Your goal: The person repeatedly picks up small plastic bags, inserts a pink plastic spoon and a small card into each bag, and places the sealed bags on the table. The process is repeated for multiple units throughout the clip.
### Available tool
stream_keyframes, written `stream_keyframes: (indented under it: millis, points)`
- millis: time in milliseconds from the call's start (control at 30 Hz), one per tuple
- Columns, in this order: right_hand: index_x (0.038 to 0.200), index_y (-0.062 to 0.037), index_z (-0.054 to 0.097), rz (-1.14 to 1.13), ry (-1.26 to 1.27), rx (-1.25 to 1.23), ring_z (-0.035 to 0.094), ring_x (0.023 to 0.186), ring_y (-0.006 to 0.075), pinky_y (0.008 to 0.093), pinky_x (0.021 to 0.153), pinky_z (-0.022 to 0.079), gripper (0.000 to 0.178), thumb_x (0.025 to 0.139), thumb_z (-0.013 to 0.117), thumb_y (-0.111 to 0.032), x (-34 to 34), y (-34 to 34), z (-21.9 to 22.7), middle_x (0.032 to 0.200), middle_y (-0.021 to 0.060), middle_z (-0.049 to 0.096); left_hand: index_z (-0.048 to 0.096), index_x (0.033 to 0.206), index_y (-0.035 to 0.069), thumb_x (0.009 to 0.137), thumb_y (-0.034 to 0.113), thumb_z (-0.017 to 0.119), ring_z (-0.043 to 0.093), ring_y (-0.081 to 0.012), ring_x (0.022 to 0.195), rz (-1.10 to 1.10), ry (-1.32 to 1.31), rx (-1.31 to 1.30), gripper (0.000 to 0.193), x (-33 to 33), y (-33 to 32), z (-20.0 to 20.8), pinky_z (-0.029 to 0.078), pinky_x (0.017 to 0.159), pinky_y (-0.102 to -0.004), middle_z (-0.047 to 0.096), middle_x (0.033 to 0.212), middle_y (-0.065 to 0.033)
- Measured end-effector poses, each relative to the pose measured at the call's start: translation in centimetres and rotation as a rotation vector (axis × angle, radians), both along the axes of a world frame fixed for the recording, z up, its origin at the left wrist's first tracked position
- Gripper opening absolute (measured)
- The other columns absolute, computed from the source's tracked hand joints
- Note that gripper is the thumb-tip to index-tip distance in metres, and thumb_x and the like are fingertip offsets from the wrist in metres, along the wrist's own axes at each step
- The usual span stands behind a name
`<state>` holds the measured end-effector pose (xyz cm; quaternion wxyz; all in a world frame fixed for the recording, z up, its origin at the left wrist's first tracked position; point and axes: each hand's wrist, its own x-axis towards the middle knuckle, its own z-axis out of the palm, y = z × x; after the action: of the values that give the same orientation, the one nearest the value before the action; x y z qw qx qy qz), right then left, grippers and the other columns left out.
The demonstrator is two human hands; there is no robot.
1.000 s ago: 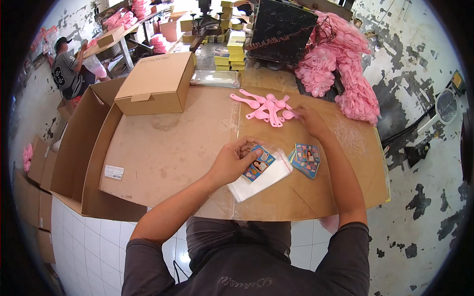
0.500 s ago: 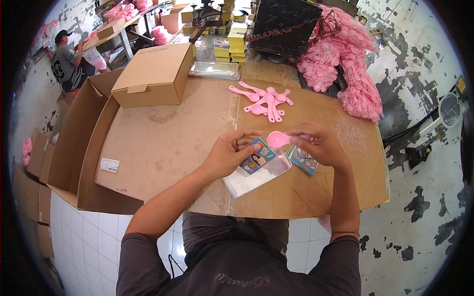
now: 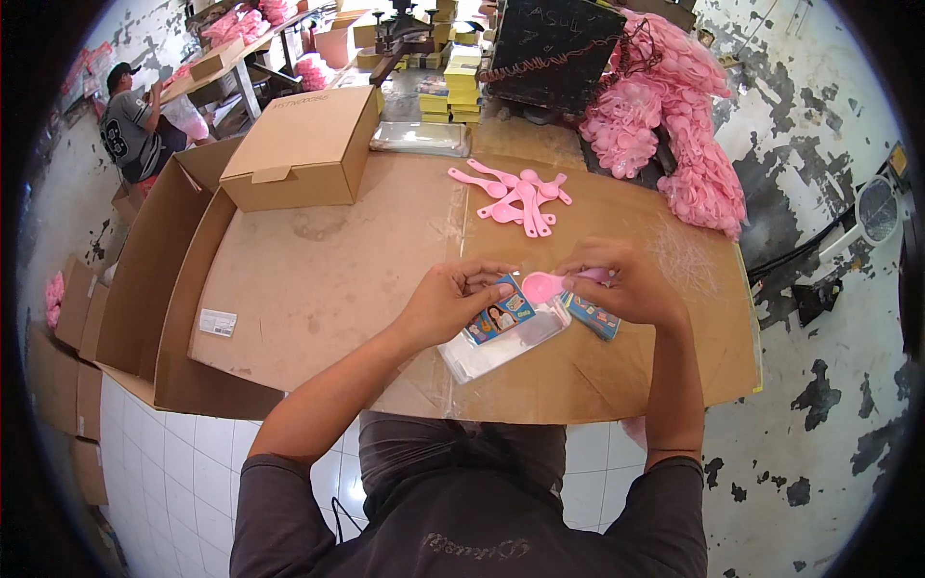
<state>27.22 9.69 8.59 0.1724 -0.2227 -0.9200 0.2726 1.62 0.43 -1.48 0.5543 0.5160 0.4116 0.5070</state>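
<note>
A blue printed card (image 3: 504, 319) is pinched in my left hand (image 3: 445, 303), lying over a stack of clear plastic bags (image 3: 496, 356). Whether the card is inside a bag, I cannot tell. My right hand (image 3: 631, 286) grips a pink measuring spoon (image 3: 542, 287) by its handle, the bowl close to the card's upper right edge. Beneath that hand lies a small pile of similar blue cards (image 3: 594, 320), partly covered by it. Beyond both hands, several pink spoons (image 3: 528, 200) lie in a loose heap on the cardboard-covered table (image 3: 328, 289).
A closed cardboard box (image 3: 299, 144) stands far left, beside an open carton (image 3: 178, 289). Behind are a clear flat package (image 3: 421, 139), yellow stacks (image 3: 463, 82) and a black box (image 3: 554, 53). Bagged pink spoons (image 3: 689, 135) fill the far right. A co-worker (image 3: 133, 120) is at another table.
My right fingers have shifted on the spoon, showing more of its handle, and its bowl has tilted slightly. My left hand and the card have barely moved.
</note>
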Motion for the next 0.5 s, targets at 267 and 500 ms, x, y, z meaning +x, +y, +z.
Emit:
stream_keyframes:
  millis: [267,500]
  points:
    - [0.109,-0.0008,0.076,0.085,-0.042,0.052,0.069,0.084,0.0238,0.0359,0.075,0.055,0.021,0.090,0.076,-0.009,-0.9,-0.1,0.0,0.097,0.0112,0.072,0.066,0.134,-0.003,0.102,0.011,0.071,0.072,-0.0094,0.096,-0.050,0.039,0.008,0.036,0.1,0.1,-0.5,0.058,0.084,-0.0250,0.078,0.110,-0.0102]
    - [0.140,-0.0005,0.060,0.152,0.202,-0.241,0.062,0.124,0.0263,0.0361,0.102,0.051,0.042,0.098,0.059,-0.009,-4.3,-1.9,-3.0,0.135,0.0157,0.063,0.067,0.132,-0.002,0.103,0.012,0.069,0.071,-0.0096,0.096,-0.188,-0.053,0.036,0.032,0.3,-0.2,-0.3,0.057,0.085,-0.0265,0.077,0.110,-0.0085]
